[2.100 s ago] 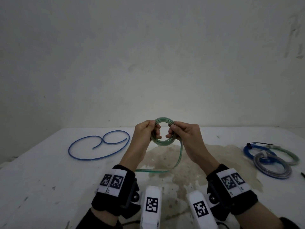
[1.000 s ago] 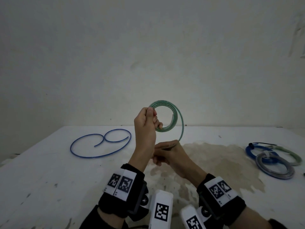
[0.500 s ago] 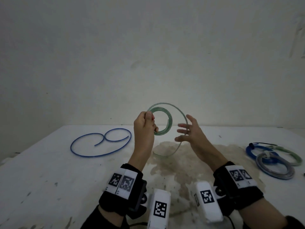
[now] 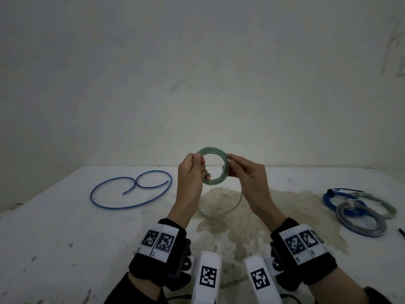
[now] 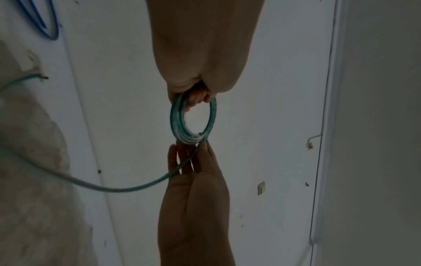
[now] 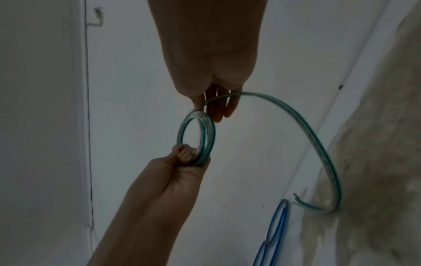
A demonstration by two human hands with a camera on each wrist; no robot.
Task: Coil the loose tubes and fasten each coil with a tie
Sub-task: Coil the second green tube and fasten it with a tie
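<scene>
I hold a green-striped clear tube coil [image 4: 212, 149] upright above the white table [image 4: 65, 227]. My left hand [image 4: 200, 165] grips the coil's left side, fingers curled through the ring [image 6: 206, 136]. At the coil's right side my right hand [image 4: 231, 166] pinches the tube between thumb and fingers [image 5: 198, 158]. The uncoiled tail [image 4: 221, 212] hangs in an arc from the right hand to the table; its free end [image 6: 296, 197] lies on the tabletop. A loose blue tube [image 4: 131, 190] lies in two open loops at the left.
Three finished coils [image 4: 359, 212], blue, green and grey, are stacked at the right, with a black tie [image 4: 348, 190] behind them. A small black item [image 4: 401, 231] shows at the right edge. A brown stain [image 4: 241, 227] covers the table's middle. A wall stands behind.
Half a second ago my right hand was open beside the coil; it has come back to the coil's right side and pinches the tube. The coil has another loop and the tail is shorter.
</scene>
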